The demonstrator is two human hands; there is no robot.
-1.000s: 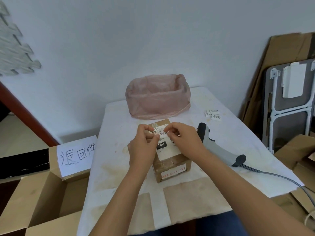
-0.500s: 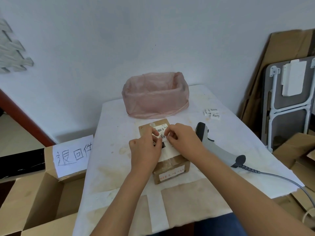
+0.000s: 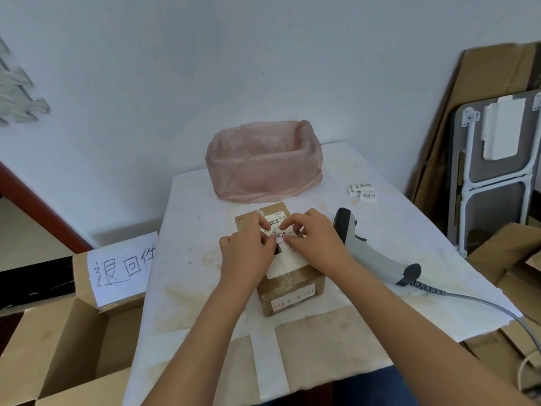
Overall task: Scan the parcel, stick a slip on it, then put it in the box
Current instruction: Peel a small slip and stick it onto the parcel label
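A small brown cardboard parcel [image 3: 292, 291] with a white shipping label lies in the middle of the table [image 3: 187, 265]. My left hand [image 3: 248, 253] and my right hand [image 3: 314, 240] rest on its top, fingertips pinching a small white handwritten slip [image 3: 279, 235] right over the label. A grey barcode scanner [image 3: 371, 254] lies on the table just right of my right hand. An open cardboard box [image 3: 70, 341] with a handwritten paper sign stands on the floor at the left.
A container lined with a pink plastic bag [image 3: 263, 165] stands at the back of the table. Several spare slips [image 3: 364, 191] lie at the back right. The scanner cable [image 3: 497, 309] trails off the right edge. A folded table and cardboard sheets lean at the right.
Both hands have lowered the slip from just above the parcel down onto its label and now press closer together. The parcel and scanner have not moved.
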